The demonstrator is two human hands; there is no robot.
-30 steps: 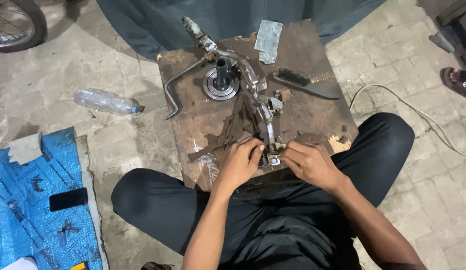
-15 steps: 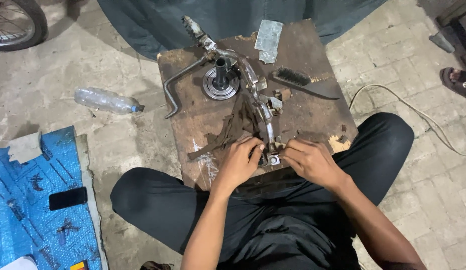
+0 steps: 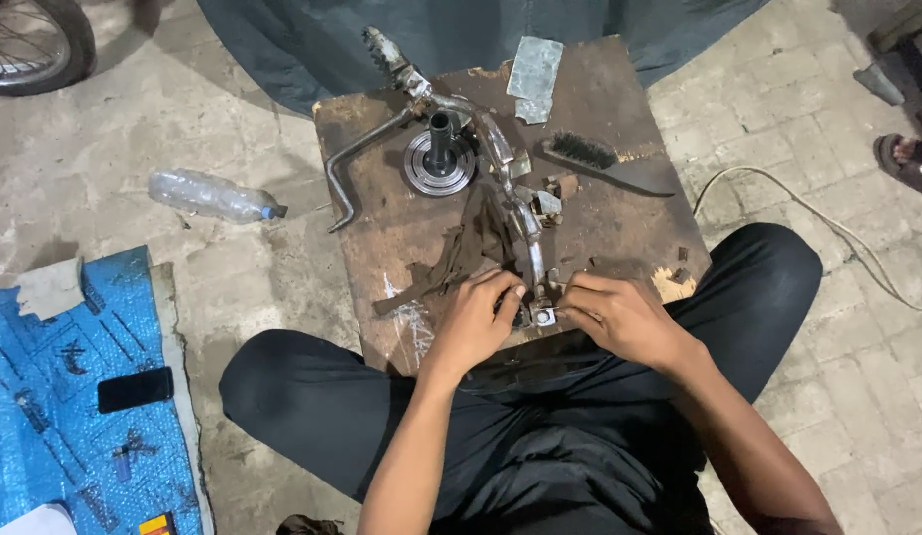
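A clear crushed plastic bottle (image 3: 215, 196) is lying left of the worn wooden board (image 3: 619, 238); a black bristle brush (image 3: 602, 162) is resting on its right part.

Both hands, left (image 3: 478, 319) and right (image 3: 619, 319), meet with fingers curled.

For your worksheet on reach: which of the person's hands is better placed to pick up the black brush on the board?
Probably the right hand. The brush lies on the board's right side, beyond that hand; the left hand would have to cross the metal lever assembly.
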